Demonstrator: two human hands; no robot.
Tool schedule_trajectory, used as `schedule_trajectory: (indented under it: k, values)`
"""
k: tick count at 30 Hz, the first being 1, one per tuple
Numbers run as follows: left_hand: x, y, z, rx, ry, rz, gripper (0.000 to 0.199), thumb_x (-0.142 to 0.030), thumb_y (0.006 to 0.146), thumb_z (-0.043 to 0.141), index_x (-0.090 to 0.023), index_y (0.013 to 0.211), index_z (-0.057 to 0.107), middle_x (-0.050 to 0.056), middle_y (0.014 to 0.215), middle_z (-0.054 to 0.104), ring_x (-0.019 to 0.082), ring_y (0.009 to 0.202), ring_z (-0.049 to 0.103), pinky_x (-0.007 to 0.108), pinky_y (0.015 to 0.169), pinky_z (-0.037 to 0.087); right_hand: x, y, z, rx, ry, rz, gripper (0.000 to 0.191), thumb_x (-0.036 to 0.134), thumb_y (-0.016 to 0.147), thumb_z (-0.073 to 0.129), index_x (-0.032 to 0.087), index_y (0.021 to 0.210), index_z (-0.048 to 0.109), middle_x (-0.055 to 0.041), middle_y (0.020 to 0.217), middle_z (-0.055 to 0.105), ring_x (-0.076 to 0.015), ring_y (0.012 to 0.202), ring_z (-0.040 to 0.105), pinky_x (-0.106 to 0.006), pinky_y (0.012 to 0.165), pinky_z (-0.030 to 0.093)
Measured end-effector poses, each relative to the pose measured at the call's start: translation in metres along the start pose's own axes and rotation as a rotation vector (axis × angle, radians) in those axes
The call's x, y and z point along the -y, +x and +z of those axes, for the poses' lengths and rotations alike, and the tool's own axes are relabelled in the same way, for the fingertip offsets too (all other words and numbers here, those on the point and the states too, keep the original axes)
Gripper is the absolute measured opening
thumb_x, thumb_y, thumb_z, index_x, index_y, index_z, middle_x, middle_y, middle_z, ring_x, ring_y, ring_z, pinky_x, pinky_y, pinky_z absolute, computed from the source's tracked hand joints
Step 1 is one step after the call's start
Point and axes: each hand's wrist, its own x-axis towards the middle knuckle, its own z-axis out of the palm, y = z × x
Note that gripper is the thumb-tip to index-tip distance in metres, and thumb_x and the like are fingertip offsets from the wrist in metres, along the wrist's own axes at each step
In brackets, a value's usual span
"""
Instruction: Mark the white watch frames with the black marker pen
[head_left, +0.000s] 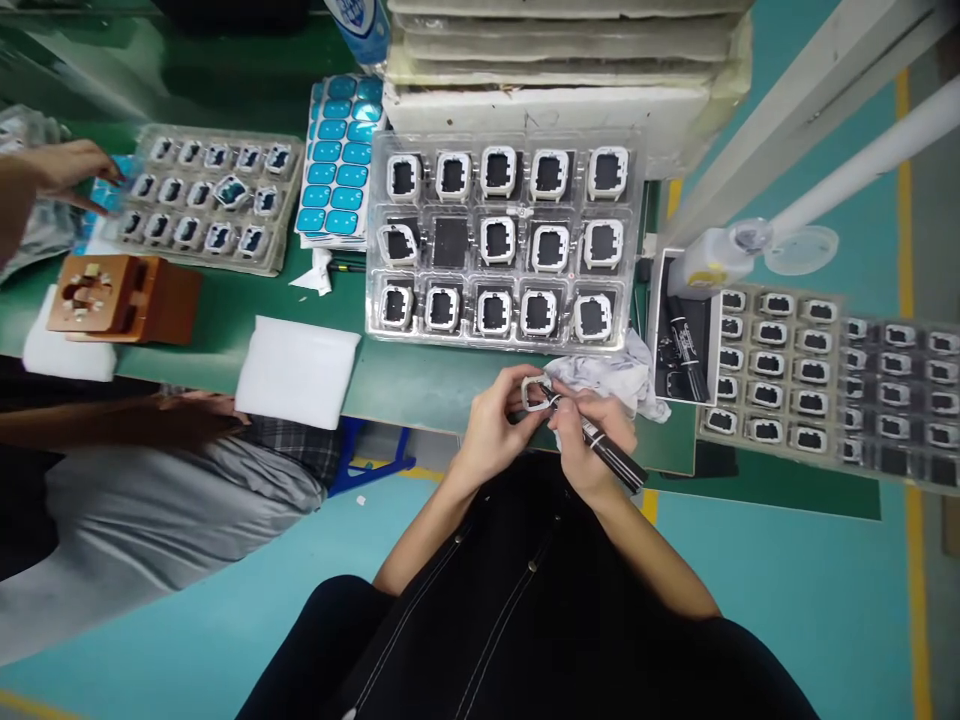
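Observation:
Between the fingers of my left hand (495, 425) is a small white watch-case frame (534, 393), held up just past the table's front edge. My right hand (592, 440) grips a black marker pen (616, 462), its tip end at the frame's right side. Whether the tip touches the frame is too small to tell. Beyond my hands lies a clear plastic tray (504, 335) of similar white frames in rows, with one pocket in the middle row holding no frame. A crumpled white cloth (634, 375) lies right beside my right hand.
At right, a box (684, 385) holds markers and a bottle (709, 262); more frame trays (795, 375) sit beyond. Leftward are a white foam sheet (298, 372), blue sticker sheets (334, 160), a brown fixture (124, 298) and a co-worker's hand (71, 165) near another tray (210, 262).

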Motion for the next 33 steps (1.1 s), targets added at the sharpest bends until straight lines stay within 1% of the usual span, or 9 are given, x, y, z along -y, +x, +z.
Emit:
schedule_trajectory:
  k: [4, 9, 14, 21, 23, 25, 28, 31, 33]
  values:
    - [0.0012, -0.0001, -0.001, -0.001, 0.012, 0.012, 0.041, -0.03, 0.1, 0.085, -0.024, 0.137, 0.07, 0.007, 0.118, 0.087, 0.023, 0.106, 0.089, 0.032, 0.097, 0.074, 0.0031, 0.0005, 0.0001, -0.002, -0.038, -0.017, 0.013, 0.031, 0.112, 0.074, 0.03, 0.1, 0.07, 0.0033, 0.071, 0.077, -0.0306, 0.102, 0.091, -0.046, 0.088, 0.077]
    - [-0.001, -0.0012, -0.0005, -0.018, 0.039, 0.017, 0.038, -0.03, 0.1, 0.086, -0.024, 0.135, 0.072, 0.008, 0.121, 0.088, 0.022, 0.107, 0.089, 0.032, 0.097, 0.075, 0.0041, 0.0002, -0.0006, 0.005, -0.04, -0.03, 0.011, 0.028, 0.112, 0.075, 0.029, 0.101, 0.072, -0.0002, 0.087, 0.085, -0.0295, 0.104, 0.09, -0.047, 0.091, 0.077]
    - [-0.0021, -0.0026, 0.0003, -0.04, 0.045, 0.013, 0.039, -0.035, 0.1, 0.089, -0.024, 0.134, 0.073, 0.009, 0.125, 0.088, 0.024, 0.109, 0.089, 0.035, 0.1, 0.075, 0.004, -0.0008, -0.0007, 0.006, -0.041, -0.017, 0.011, 0.031, 0.112, 0.075, 0.031, 0.101, 0.072, 0.003, 0.074, 0.079, -0.0314, 0.104, 0.09, -0.05, 0.093, 0.077]
    - [0.0008, -0.0033, 0.0008, -0.03, 0.069, 0.038, 0.036, -0.034, 0.103, 0.085, -0.025, 0.135, 0.072, 0.008, 0.126, 0.087, 0.024, 0.11, 0.089, 0.034, 0.101, 0.074, 0.0039, -0.0008, -0.0013, 0.012, -0.058, -0.026, 0.01, 0.03, 0.112, 0.075, 0.031, 0.102, 0.073, 0.0022, 0.076, 0.08, -0.0313, 0.105, 0.09, -0.05, 0.093, 0.077]
    - [-0.0001, -0.0043, 0.0016, -0.035, 0.104, 0.057, 0.034, -0.032, 0.104, 0.083, -0.026, 0.136, 0.073, 0.007, 0.126, 0.087, 0.023, 0.11, 0.089, 0.033, 0.1, 0.074, 0.0044, -0.0003, -0.0017, 0.006, -0.068, -0.048, 0.008, 0.027, 0.111, 0.075, 0.03, 0.104, 0.073, 0.0009, 0.082, 0.084, -0.0305, 0.105, 0.09, -0.049, 0.093, 0.077]
    - [-0.0016, -0.0058, 0.003, -0.048, 0.162, 0.075, 0.034, -0.029, 0.104, 0.081, -0.028, 0.137, 0.074, 0.006, 0.125, 0.087, 0.022, 0.107, 0.088, 0.033, 0.098, 0.072, 0.0051, 0.0003, -0.0026, 0.01, -0.076, -0.076, 0.008, 0.023, 0.11, 0.075, 0.029, 0.106, 0.074, -0.0017, 0.095, 0.088, -0.0297, 0.106, 0.09, -0.049, 0.094, 0.078]
    - [-0.0035, -0.0083, 0.0051, -0.067, 0.26, 0.099, 0.036, -0.026, 0.103, 0.081, -0.03, 0.139, 0.075, 0.005, 0.12, 0.088, 0.022, 0.1, 0.086, 0.033, 0.094, 0.071, 0.0057, 0.0007, -0.0043, 0.025, -0.105, -0.15, 0.01, 0.018, 0.108, 0.074, 0.028, 0.108, 0.074, -0.0049, 0.108, 0.089, -0.0299, 0.106, 0.09, -0.048, 0.09, 0.078]
    - [-0.0034, -0.0094, 0.0063, -0.085, 0.316, 0.124, 0.035, -0.024, 0.103, 0.079, -0.029, 0.137, 0.077, 0.005, 0.117, 0.089, 0.021, 0.094, 0.085, 0.032, 0.089, 0.07, 0.005, -0.0002, -0.0051, 0.027, -0.142, -0.209, 0.009, 0.02, 0.107, 0.074, 0.029, 0.106, 0.074, -0.0037, 0.103, 0.088, -0.0311, 0.105, 0.09, -0.047, 0.086, 0.078]
    - [-0.0027, -0.009, 0.0064, -0.093, 0.319, 0.141, 0.034, -0.022, 0.101, 0.08, -0.028, 0.135, 0.078, 0.005, 0.118, 0.09, 0.02, 0.093, 0.086, 0.03, 0.088, 0.07, 0.0039, -0.0012, -0.005, 0.03, -0.119, -0.165, 0.008, 0.023, 0.108, 0.074, 0.029, 0.103, 0.073, -0.0014, 0.092, 0.086, -0.0314, 0.105, 0.09, -0.047, 0.089, 0.078]
